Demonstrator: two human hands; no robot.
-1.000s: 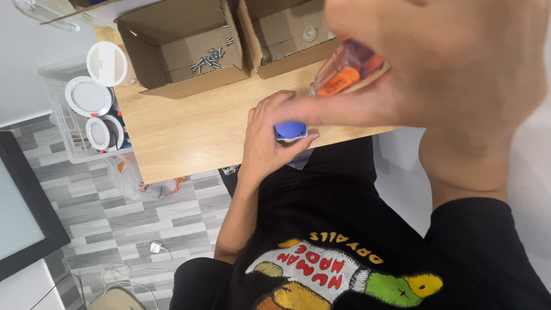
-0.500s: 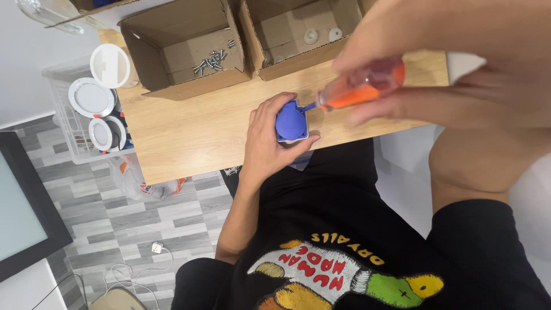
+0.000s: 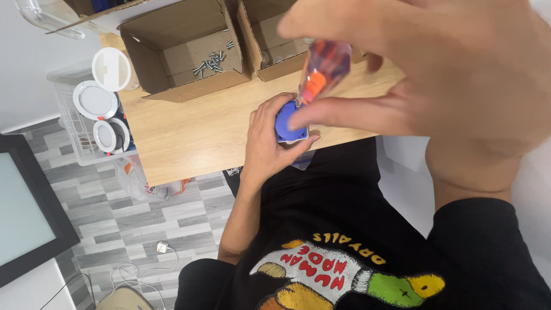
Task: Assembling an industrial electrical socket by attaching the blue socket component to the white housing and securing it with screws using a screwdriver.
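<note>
From the head camera, looking steeply down, the left hand [image 3: 267,146] was clenched around a small blue round-cornered part [image 3: 288,123], held just at the near edge of the wooden table [image 3: 189,129], above the person's lap. The right hand [image 3: 436,86], large and blurred close to the lens, was grasping a screwdriver with an orange and clear handle [image 3: 321,72], fingers wrapped about it. The screwdriver's long axis ran from the handle at upper right down and to the left, its tip end pointing into the top face of the blue part (the tip itself was hidden, so its seating could not be told). Behind stood an open cardboard box [image 3: 183,51] with loose screws [image 3: 212,62] in it, a second box [image 3: 275,40] beside it, and white round fittings [image 3: 103,97] in a clear crate at the table's left end. As a judgement: the driver could slip off the part toward the left fingers if it leaned, and the part, held off the table edge, could drop to the floor.
</note>
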